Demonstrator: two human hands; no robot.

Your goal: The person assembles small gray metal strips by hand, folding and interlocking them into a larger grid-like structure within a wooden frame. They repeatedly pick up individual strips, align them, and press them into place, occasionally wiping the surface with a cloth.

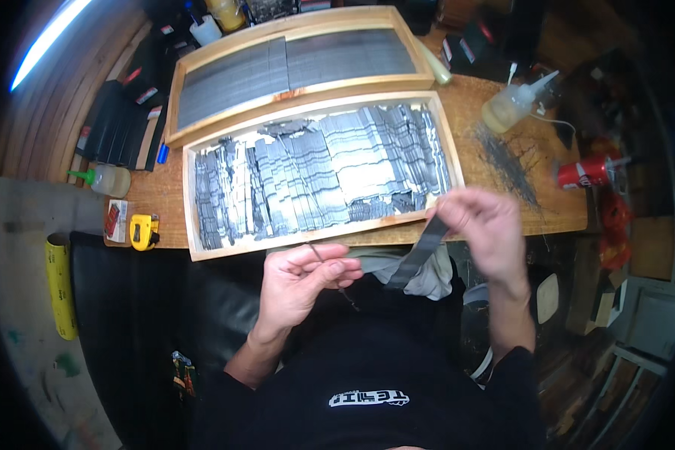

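Observation:
My left hand [289, 289] is closed near the tray's front edge, its thumb and fingers pinching a thin dark strip [348, 298] that sticks out above and below the fingers. My right hand [491, 232] grips the upper end of a wider, flat, dark grey strip [420, 256], which slants down to the left over my lap. Just beyond both hands, a shallow wooden tray [190, 199] holds many flat, grey-black strips [300, 180] laid in overlapping rows, some shining in the light. What the strips are made of I cannot tell.
Behind the tray lies a wooden frame [174, 97] with two dark grey panels. On the table [544, 217] are a squeeze bottle [506, 111], dark slivers [510, 165], a red can [583, 174], a green-tipped bottle [111, 181] and a yellow tape measure [144, 232]. A grey cloth [433, 277] lies under the right-hand strip.

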